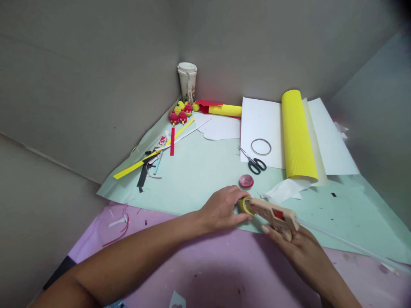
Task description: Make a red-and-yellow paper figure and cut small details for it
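Between the thumb and fingers of my left hand (pixel 226 208) is a small yellow ridged paper cup (pixel 245 205). My right hand (pixel 297 246) is wrapped round a beige glue gun (pixel 272 214), whose tip is at the yellow cup's opening. A long translucent glue stick (pixel 340 237) extends from the gun's back toward the right. Just beyond my left fingertips lies a round red piece (pixel 246 181) with its hollow side up. Black-handled scissors (pixel 254 164) lie behind it, their blades partly over white paper.
A yellow corrugated roll (pixel 298 137) lies on white sheets at the right, near crumpled tissue (pixel 285 191) and a ring (pixel 261 146). Small red and yellow ornaments (pixel 182 116) sit by a lidded cup (pixel 187 81). Paper strips (pixel 138 168) lie at left.
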The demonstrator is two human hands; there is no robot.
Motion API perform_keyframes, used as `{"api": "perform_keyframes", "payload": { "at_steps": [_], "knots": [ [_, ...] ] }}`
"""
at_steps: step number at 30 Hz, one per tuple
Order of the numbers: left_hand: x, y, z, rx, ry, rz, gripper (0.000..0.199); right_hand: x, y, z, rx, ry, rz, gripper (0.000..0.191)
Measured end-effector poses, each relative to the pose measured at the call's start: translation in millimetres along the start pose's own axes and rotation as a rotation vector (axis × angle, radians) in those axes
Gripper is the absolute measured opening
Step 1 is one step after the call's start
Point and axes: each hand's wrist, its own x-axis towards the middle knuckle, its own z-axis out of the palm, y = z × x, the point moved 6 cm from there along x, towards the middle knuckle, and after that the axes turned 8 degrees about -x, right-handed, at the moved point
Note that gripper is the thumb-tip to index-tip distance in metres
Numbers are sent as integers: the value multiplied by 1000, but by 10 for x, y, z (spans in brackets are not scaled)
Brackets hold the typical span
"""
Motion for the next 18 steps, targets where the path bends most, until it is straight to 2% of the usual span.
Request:
{"api": "perform_keyframes", "payload": {
  "at_steps": [9,15,18],
  "knots": [
    [2,-40,-28,26,28,-13,41,-2,63,-49,-79,62,2,46],
    [11,-84,-45,63,38,16,39,-13,101,-19,-99,10,44,50],
    [14,-88,-45,86,35,39,38,-12,71,-32,-90,-10,17,51]
  ]
}}
